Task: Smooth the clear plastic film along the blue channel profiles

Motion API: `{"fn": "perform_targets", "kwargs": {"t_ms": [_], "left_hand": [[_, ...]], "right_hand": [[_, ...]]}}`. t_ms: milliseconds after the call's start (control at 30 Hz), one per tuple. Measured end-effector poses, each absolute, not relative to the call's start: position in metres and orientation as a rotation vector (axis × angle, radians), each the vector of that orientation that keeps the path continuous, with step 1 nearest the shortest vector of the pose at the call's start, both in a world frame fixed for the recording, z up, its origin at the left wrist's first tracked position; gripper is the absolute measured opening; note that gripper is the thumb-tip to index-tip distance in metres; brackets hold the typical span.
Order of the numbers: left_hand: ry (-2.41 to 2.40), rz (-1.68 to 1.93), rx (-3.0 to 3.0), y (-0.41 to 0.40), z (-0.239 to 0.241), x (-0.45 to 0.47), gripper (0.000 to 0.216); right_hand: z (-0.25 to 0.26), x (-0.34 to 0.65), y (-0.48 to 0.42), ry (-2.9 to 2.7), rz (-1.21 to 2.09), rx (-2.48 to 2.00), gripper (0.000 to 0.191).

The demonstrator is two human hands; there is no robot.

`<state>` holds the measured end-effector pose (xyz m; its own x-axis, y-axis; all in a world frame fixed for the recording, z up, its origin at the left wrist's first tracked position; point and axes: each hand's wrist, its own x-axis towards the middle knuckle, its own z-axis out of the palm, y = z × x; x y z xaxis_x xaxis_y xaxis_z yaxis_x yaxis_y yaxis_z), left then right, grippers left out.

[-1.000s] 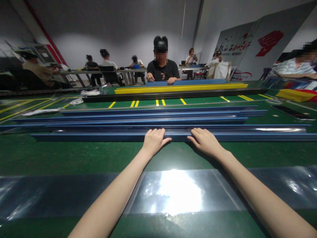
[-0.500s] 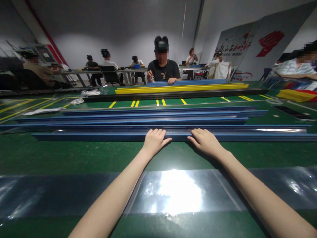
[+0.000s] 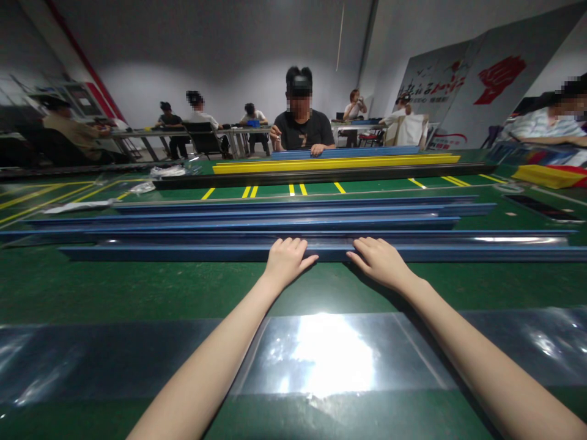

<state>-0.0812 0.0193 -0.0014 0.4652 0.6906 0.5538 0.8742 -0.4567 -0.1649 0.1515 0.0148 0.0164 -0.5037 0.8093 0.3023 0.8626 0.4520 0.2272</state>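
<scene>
A long blue channel strip (image 3: pixel 174 253) lies across the green tabletop in front of me. My left hand (image 3: pixel 287 263) grips its near wall, fingers over the top edge and thumb on the near side. A short way to the right, my right hand (image 3: pixel 378 263) holds the same wall in the same manner, its thumb pointing left. The fingertips of both hands are partly hidden inside the channel. Just beyond lie several more blue strips (image 3: pixel 293 214), parallel to this one. Between my forearms a clear plastic sheet (image 3: pixel 257 360) reflects a bright light.
Farther off lie a black strip (image 3: pixel 321 174) and a yellow strip (image 3: pixel 339 162). A phone (image 3: pixel 543 208) and a yellow tray (image 3: pixel 545 177) are at the right. A co-worker (image 3: pixel 303 131) sits opposite; several other people sit at tables behind. Clear plastic packaging (image 3: pixel 167 172) lies at the left.
My hands and the blue strips have not moved. The co-worker opposite has raised one hand slightly.
</scene>
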Motion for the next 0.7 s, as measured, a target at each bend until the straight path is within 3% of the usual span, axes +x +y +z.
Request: {"fn": "perform_targets", "kwargs": {"t_ms": [700], "left_hand": [[-1.312,-0.575,-2.287,0.0209,-0.0034,-0.0814,0.039]], "right_hand": [[0.0148,0.1519,0.0157,-2.535,-0.547,-1.463,0.032]]}}
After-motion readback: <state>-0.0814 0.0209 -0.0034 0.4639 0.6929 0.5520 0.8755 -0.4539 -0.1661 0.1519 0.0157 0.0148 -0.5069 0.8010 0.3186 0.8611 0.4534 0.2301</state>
